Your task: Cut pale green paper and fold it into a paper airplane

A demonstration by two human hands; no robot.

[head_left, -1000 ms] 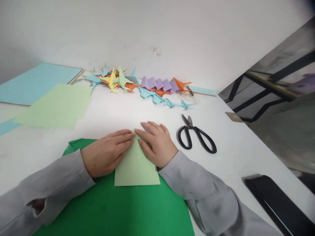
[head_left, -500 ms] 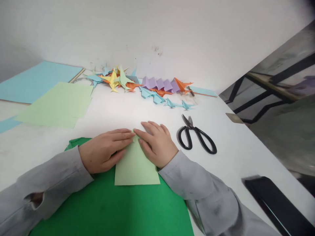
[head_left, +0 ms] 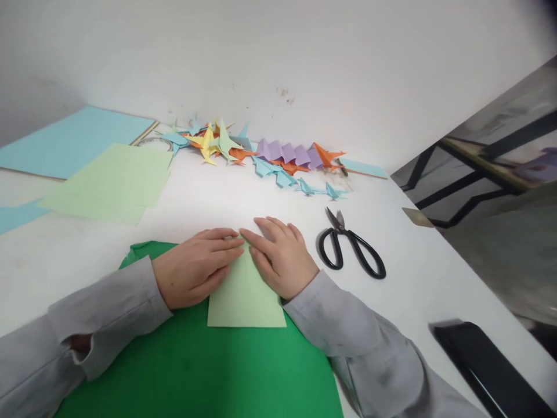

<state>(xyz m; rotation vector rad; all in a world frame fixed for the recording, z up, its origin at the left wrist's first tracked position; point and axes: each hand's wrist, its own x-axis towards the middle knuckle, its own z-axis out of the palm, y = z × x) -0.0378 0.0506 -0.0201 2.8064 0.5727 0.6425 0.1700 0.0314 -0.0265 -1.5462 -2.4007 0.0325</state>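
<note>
A light green folded paper (head_left: 244, 293) lies on a dark green sheet (head_left: 204, 366) at the near edge of the white table (head_left: 418, 255). My left hand (head_left: 195, 268) lies flat on the paper's left side, fingers stretched toward its top point. My right hand (head_left: 281, 255) lies flat on the right side, fingers out, its fingertips almost meeting the left ones. Both press the paper down; neither grips anything. Grey sleeves cover both forearms.
Black scissors (head_left: 350, 247) lie shut just right of my right hand. A row of folded paper figures (head_left: 261, 154) runs along the far wall. Pale green (head_left: 113, 183) and light blue (head_left: 73, 139) sheets lie far left. A black flat object (head_left: 487, 366) sits near right.
Both hands stay pressed on the light green paper in almost the same pose; the view has shifted slightly.
</note>
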